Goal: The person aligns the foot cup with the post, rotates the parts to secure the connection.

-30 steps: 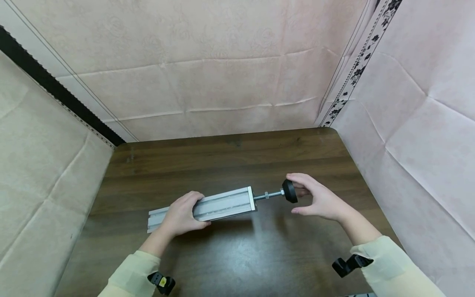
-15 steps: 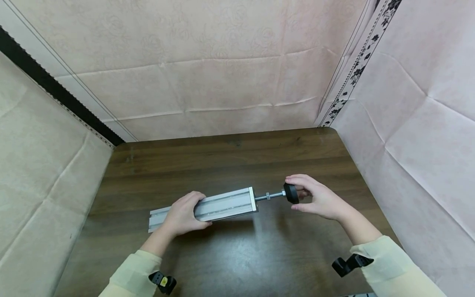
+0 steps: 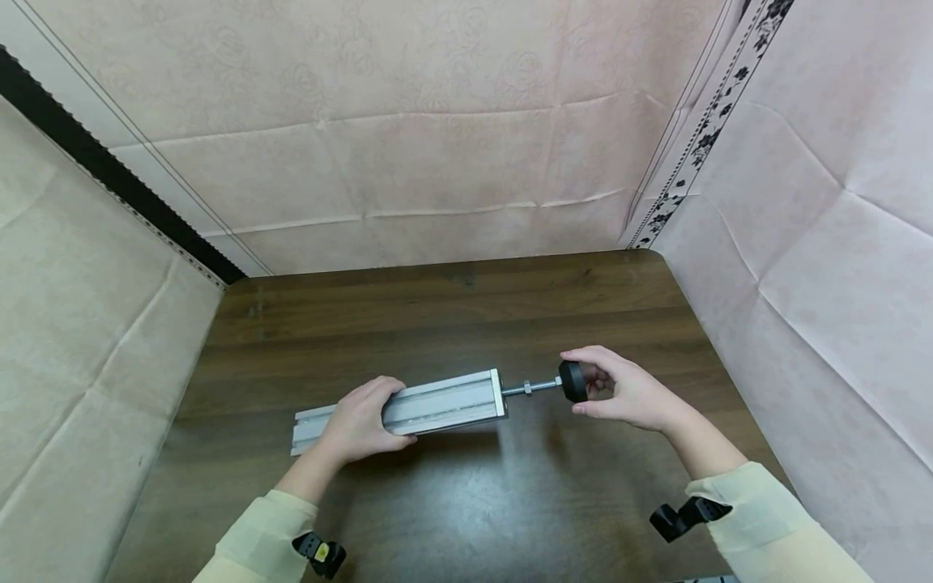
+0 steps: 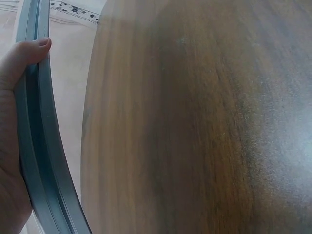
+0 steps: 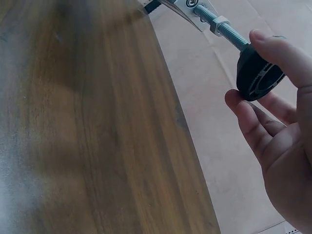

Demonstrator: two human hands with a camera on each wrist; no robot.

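Observation:
My left hand grips a silver aluminium profile around its middle, the thumb along the near side. In the left wrist view the thumb lies over the groove of the profile. A threaded rod with a hex nut sticks out of the profile's right end. At the rod's tip sits a round black levelling foot. My right hand pinches this foot at its rim between thumb and fingers. The right wrist view shows the hollow underside of the foot.
Below the hands is a brown wood-grain table. Pale patterned cloth hangs behind it and at both sides. Black camera mounts sit on both wrists.
My right fingers have closed in on the black foot, the thumb coming up to its lower rim. The profile and left hand have shifted very slightly right.

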